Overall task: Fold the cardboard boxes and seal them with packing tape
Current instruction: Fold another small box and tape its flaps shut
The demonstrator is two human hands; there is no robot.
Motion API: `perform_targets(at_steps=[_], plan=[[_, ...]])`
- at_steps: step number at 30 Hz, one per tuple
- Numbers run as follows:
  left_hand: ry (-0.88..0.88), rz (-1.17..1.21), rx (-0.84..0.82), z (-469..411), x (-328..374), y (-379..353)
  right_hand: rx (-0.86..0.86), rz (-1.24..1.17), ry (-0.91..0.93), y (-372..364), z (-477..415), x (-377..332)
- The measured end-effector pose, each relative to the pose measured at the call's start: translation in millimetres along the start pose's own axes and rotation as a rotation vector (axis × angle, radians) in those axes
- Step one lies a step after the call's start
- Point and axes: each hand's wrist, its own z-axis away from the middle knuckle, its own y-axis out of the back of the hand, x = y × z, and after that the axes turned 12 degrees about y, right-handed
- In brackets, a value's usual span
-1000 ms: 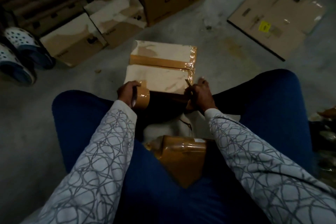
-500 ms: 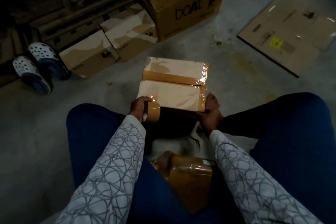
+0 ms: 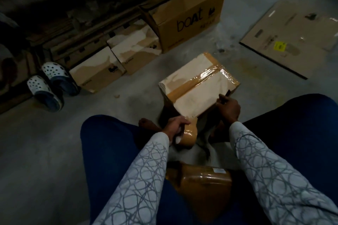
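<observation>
Left grip: the left hand (image 3: 177, 125) curls over a packing tape roll (image 3: 189, 134), fingers closed on its top, just below the near corner of the box; a strip of tape runs from the roll up to that corner
Right grip: the right hand (image 3: 228, 108) is fisted at the box's near right edge, clenched round a thin dark object (image 3: 227, 93) that pokes up past the knuckles
Box: the cardboard box (image 3: 193, 95) sits on the concrete floor (image 3: 54, 142) between the person's knees, turned corner-on, flaps closed
Open room: bare floor lies left of the box and just beyond it; two small boxes (image 3: 102, 71) and a "boat" carton (image 3: 192, 16) line the back, near but apart; a flattened cardboard sheet (image 3: 292, 36) lies well apart at the right
Hidden: the box's near sides are lost in shadow; what the dark object is cannot be told; the room's upper left is almost black
Cut off: the flattened sheet runs out of frame at the right
Materials: pale torn-looking box top, brown tape band across the seam, glossy film on the right edge; a tape-wrapped parcel (image 3: 204, 186) in the lap; perforated clogs (image 3: 49, 82) at the left
</observation>
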Motion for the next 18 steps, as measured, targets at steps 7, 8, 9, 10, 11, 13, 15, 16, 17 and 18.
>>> perform_targets(at_steps=[7, 8, 9, 10, 11, 13, 15, 16, 17, 18], plan=[[-0.182, 0.093, 0.172, 6, 12, 10, -0.261, 0.026, 0.171, -7, 39, -31], [-0.203, 0.094, 0.202, 7, 13, 11, -0.302, 0.025, 0.19, -8, 48, -38], [-0.229, 0.101, 0.206, 6, 13, 11, -0.314, -0.002, 0.207, -11, 57, -43], [-0.24, 0.101, 0.194, 7, 12, 11, -0.311, -0.06, 0.191, -13, 67, -46], [-0.251, 0.102, 0.175, 7, 12, 11, -0.296, -0.112, 0.18, -14, 78, -48], [-0.264, 0.104, 0.128, 13, 12, 8, -0.256, -0.219, 0.123, -18, 98, -45], [-0.267, 0.134, 0.062, 17, 12, 6, -0.21, -0.318, 0.058, -20, 113, -35], [-0.272, 0.138, 0.039, 19, 13, 6, -0.197, -0.36, 0.037, -20, 118, -30], [-0.281, 0.12, 0.03, 21, 13, 5, -0.19, -0.388, 0.021, -20, 123, -29], [-0.288, 0.093, 0.033, 23, 13, 4, -0.192, -0.416, 0.0, -18, 126, -30]])
